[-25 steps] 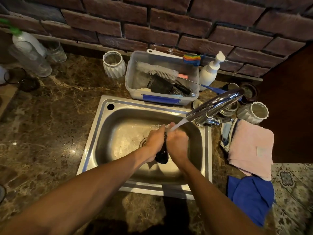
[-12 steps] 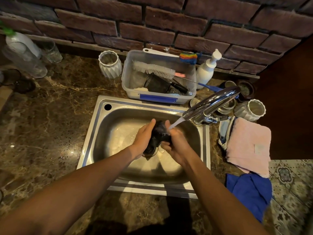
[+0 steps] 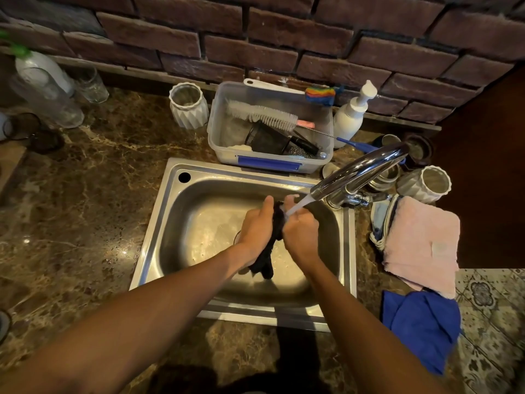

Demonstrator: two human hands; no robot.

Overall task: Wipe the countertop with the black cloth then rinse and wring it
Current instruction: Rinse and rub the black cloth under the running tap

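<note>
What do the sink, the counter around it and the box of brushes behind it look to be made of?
Sink: brushed stainless steel, grey with soft reflections. Counter: looks like polished brown marble, pale veins and glossy highlights, though it might be an imitation. Box: translucent plastic, contents showing through, with a blue clip.

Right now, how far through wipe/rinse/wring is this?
Wiping looks finished: the black cloth is off the countertop and over the sink. In hand: the rinse. Both hands, left and right, squeeze the cloth between them under water running from the faucet, a tail hanging below. Left: the final wring and shutting off the water.
</note>
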